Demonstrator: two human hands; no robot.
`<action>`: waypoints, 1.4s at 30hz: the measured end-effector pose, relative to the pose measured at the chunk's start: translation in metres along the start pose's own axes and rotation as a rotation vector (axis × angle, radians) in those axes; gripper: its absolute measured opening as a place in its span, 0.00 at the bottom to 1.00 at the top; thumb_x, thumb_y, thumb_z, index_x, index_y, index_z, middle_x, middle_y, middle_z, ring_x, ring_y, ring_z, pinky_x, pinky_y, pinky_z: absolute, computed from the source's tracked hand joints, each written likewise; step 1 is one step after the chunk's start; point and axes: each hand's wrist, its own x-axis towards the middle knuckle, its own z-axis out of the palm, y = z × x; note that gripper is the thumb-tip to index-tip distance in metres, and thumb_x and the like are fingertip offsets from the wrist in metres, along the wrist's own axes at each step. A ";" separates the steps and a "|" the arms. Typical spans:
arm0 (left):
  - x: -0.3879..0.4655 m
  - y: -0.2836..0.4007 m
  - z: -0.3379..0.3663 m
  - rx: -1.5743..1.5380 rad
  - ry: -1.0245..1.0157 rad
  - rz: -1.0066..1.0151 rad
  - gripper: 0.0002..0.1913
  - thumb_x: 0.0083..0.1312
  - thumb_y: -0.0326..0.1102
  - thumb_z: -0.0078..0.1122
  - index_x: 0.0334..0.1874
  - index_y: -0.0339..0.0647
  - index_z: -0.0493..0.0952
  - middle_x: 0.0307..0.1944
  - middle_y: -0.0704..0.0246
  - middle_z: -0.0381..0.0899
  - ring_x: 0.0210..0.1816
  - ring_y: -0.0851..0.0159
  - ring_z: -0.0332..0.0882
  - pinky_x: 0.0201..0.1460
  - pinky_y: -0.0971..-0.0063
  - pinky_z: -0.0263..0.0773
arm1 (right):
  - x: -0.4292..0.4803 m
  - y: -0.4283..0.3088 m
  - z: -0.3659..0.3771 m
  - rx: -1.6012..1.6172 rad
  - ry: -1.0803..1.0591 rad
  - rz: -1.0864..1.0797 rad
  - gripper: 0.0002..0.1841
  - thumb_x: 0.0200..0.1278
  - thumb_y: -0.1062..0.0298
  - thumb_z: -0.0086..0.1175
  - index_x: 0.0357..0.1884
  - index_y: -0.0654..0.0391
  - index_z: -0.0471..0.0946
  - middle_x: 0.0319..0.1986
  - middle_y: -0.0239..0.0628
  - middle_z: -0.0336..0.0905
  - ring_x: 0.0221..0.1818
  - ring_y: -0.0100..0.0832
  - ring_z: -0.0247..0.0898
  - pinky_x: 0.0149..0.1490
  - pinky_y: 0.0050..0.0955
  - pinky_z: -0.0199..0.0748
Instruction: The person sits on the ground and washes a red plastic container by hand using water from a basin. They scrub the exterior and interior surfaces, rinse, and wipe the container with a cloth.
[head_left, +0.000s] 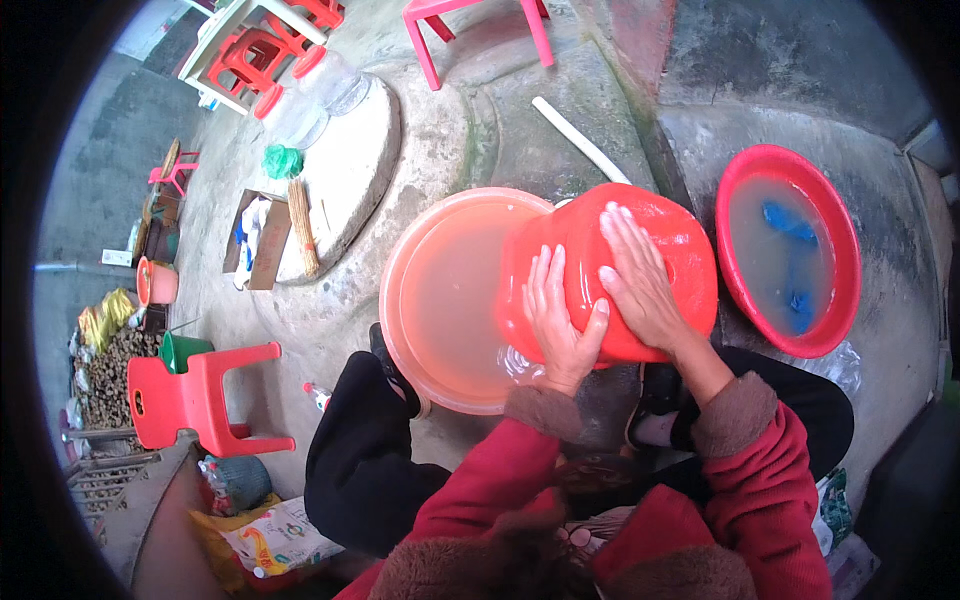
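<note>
A red plastic stool (682, 232), smooth and wet, lies tilted over the right side of a wide pinkish-orange plastic tub (401, 262). Its rounded top faces me, and a small hole shows in it. My left hand (559, 322) rests flat against the near part of the stool, thumb spread from the fingers. Further right, my right hand (641, 281) presses its palm on the same surface, fingers stretched out. Neither hand curls around an edge. Cloudy water (457, 292) fills much of the tub, with ripples near my left wrist. The stool's underside is hidden.
Right of the stool stands a red basin (844, 300) of murky water with blue pieces in it. A white pipe (577, 139) lies beyond. On the left are a red plastic chair (206, 397), a cardboard box (270, 247), a straw bundle (301, 225) and large clear jars (337, 82).
</note>
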 end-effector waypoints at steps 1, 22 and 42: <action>-0.002 0.001 0.002 0.005 0.010 0.006 0.45 0.62 0.52 0.67 0.80 0.39 0.62 0.79 0.50 0.59 0.80 0.42 0.54 0.81 0.41 0.42 | 0.010 0.001 0.002 -0.016 -0.003 -0.019 0.36 0.81 0.51 0.39 0.83 0.58 0.53 0.83 0.47 0.45 0.86 0.45 0.37 0.84 0.49 0.34; -0.013 0.019 0.019 0.170 -0.091 -0.008 0.46 0.66 0.56 0.63 0.82 0.41 0.57 0.81 0.52 0.54 0.83 0.43 0.47 0.81 0.40 0.37 | 0.022 0.135 0.011 -0.059 0.211 0.658 0.38 0.83 0.43 0.29 0.82 0.63 0.54 0.82 0.50 0.49 0.85 0.45 0.39 0.85 0.43 0.34; -0.014 0.010 0.020 0.058 -0.099 -0.093 0.30 0.81 0.44 0.34 0.83 0.46 0.59 0.84 0.60 0.53 0.85 0.50 0.44 0.83 0.44 0.33 | -0.026 -0.013 0.008 -0.002 0.103 0.109 0.36 0.79 0.55 0.44 0.82 0.62 0.54 0.82 0.52 0.49 0.85 0.49 0.40 0.84 0.47 0.40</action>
